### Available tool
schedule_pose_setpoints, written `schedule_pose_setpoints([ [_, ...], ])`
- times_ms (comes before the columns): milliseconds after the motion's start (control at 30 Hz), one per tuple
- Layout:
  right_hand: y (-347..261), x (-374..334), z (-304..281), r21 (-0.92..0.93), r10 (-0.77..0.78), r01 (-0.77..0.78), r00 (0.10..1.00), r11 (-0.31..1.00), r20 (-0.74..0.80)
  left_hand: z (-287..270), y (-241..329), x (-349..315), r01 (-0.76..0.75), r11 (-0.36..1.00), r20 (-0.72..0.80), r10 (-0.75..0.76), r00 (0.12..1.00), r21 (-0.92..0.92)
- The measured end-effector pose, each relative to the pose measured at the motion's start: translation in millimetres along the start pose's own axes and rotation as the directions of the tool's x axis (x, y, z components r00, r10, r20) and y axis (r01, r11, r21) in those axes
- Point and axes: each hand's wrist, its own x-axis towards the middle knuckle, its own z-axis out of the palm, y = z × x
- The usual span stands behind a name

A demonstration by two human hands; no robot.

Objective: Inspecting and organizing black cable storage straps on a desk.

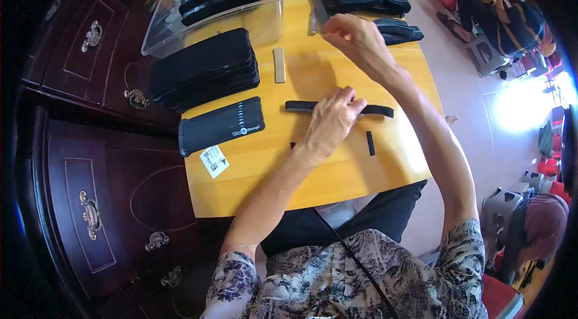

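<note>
One straight, narrow black strip (378,110) on smooth yellow tabletop (232,189).

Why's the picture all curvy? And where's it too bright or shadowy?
In the head view, the fisheye lens bends edges near the rim, like the dark cabinet's; also in the head view, glare washes out part of the floor at right, and soft shadows lie on the yellow table near the left hand.
</note>
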Motion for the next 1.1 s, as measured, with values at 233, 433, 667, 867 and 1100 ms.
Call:
schedule_pose_setpoints([
  [233, 33, 54, 70, -0.534, 0.039, -0.029, 0.999, 0.845, 0.008, 2, -2, -5, -0.018, 0.982, 0.035, 0.011, 0.999, 0.188],
  [433, 56, 62, 97, -0.644, -0.001, 0.006, 1.0, 0.765, 0.008, -2, -3, -7, -0.018, 0.982, 0.03, 0.012, 0.999, 0.189],
  [667, 47, 54, 97, -0.501, 0.117, -0.156, 0.987, 0.851, -0.109, 1, -4, -6, 0.003, 0.994, 0.02, -0.005, 1.0, 0.109],
  [867, 34, 11, 32, -0.278, 0.051, -0.057, 0.998, 0.959, -0.031, 2, -6, -7, 0.042, 0.999, -0.008, -0.042, 0.999, 0.014],
  [1100, -19, -78, -81, -0.19, 0.33, -0.322, 0.944, 0.927, 0.009, -8, -2, -1, 0.015, 0.996, 0.01, -0.016, 1.0, 0.094],
])
